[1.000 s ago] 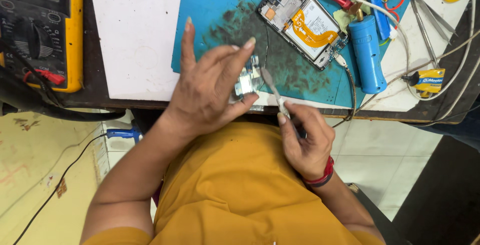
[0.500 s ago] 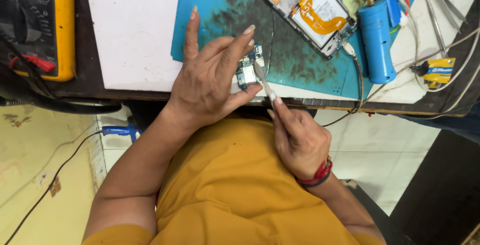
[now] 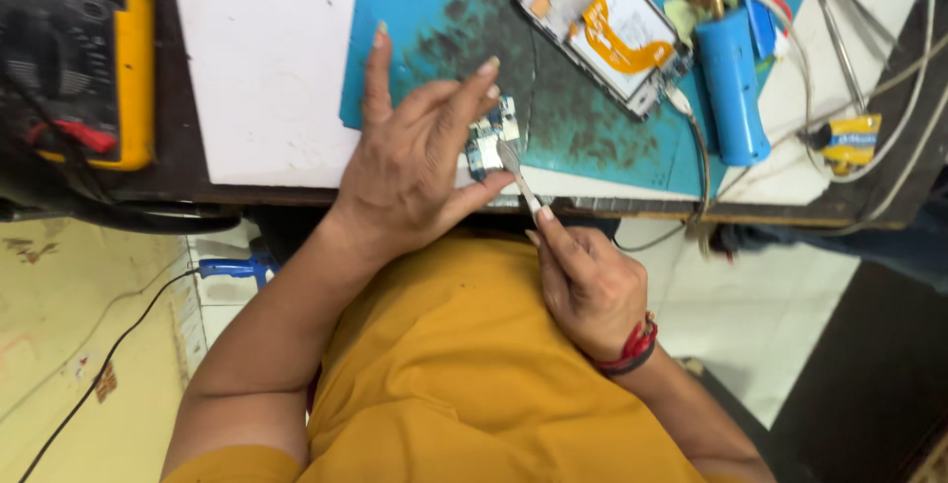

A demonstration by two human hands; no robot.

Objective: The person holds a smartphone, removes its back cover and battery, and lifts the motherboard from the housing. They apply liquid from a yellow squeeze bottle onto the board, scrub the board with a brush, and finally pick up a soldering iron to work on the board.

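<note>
Left hand (image 3: 415, 167) pinches small circuit board (image 3: 491, 135) — right hand (image 3: 588, 281) clamped on thin metal tool (image 3: 517, 177), tip touching board.

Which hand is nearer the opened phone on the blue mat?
Left. The left hand, holding a small circuit board, is beside the opened phone; the right hand, holding tweezers, sits lower, off the bench edge.

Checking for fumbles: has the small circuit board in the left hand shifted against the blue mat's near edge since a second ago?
No. The small circuit board remains pinched in the left hand over the blue mat near its front edge; only the camera view shifted.
</note>
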